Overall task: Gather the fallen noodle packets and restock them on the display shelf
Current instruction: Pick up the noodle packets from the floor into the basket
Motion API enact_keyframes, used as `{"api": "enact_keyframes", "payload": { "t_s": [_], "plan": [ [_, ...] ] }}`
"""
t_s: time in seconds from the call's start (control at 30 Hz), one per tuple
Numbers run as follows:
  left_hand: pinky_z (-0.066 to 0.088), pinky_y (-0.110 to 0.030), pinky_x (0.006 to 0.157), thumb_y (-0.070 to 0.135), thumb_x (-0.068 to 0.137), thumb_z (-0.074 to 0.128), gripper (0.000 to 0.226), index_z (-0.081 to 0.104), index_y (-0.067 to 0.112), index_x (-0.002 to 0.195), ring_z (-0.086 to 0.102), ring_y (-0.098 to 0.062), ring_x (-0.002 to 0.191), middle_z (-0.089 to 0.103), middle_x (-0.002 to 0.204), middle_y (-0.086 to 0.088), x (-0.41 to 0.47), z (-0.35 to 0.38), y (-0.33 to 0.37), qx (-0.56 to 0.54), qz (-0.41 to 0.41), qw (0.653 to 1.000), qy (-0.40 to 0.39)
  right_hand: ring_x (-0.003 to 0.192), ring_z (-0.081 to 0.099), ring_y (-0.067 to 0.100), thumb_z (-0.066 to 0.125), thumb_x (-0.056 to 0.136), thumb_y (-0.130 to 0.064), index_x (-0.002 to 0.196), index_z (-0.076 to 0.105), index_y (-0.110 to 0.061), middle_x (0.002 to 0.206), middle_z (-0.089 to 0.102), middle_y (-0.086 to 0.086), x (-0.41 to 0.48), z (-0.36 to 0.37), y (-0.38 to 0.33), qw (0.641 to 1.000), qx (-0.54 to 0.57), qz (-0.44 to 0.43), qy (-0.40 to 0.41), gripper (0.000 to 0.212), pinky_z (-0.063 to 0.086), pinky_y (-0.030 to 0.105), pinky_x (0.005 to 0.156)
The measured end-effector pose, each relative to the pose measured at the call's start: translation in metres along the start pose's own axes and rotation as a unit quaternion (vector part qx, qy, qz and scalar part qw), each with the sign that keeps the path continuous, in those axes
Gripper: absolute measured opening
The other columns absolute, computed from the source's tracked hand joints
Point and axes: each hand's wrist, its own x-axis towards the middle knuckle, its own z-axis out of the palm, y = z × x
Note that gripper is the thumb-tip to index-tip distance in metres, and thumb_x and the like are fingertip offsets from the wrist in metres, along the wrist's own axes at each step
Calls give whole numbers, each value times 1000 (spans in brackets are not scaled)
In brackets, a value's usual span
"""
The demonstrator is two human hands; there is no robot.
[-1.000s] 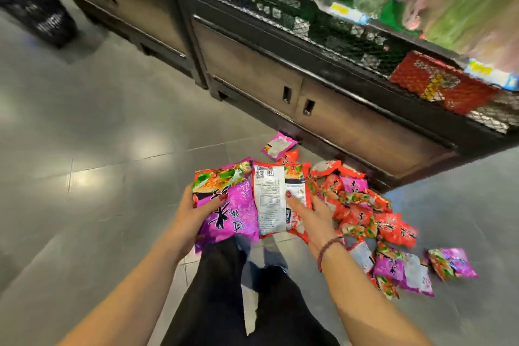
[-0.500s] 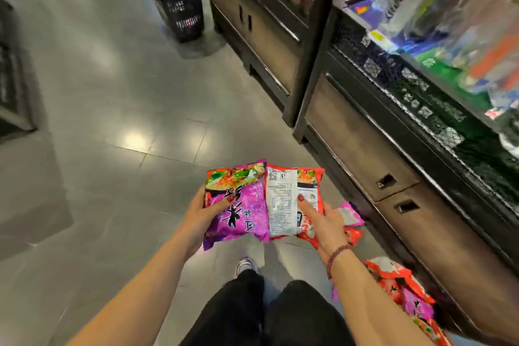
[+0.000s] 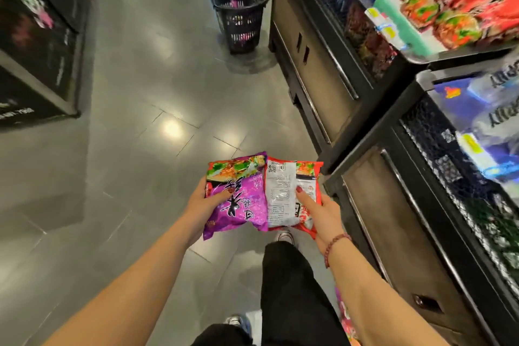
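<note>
Head view: I am rising off the floor (image 3: 134,182), left hand (image 3: 200,203) gripping the purple packet (image 3: 238,202), right hand (image 3: 323,213) gripping the red packet (image 3: 282,194), both nearing the display shelf (image 3: 438,54) front edge for restocking.

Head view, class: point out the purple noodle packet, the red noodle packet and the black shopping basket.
purple noodle packet (image 3: 241,202), head view, on its purple front by the black lettering.
red noodle packet (image 3: 280,191), head view, on its white back label.
black shopping basket (image 3: 244,22), head view, on its slotted side wall.
</note>
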Motion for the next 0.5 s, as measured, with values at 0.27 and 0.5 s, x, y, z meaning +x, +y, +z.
{"api": "enact_keyframes", "payload": {
  "t_s": [0.27, 0.5],
  "plan": [
    [60, -42, 72, 5, 86, 68, 43, 51, 22, 122, 72, -33, 90, 71, 109, -11, 104, 58, 92, -24, 24, 999, 25, 90, 71, 33, 72, 84, -18, 112, 63, -2, 98, 74, 14, 126, 22, -112, 999, -19, -9, -36, 33, 55, 54, 84],
    [61, -40, 70, 7, 87, 68, 43, 50, 22, 122, 72, -31, 88, 71, 106, -9, 193, 56, 158, -52, 19, 997, 49, 93, 70, 34, 70, 85, -15, 112, 63, -1, 100, 73, 15, 212, 79, -176, 998, -34, -1, -57, 31, 55, 55, 83]
  ]
}}
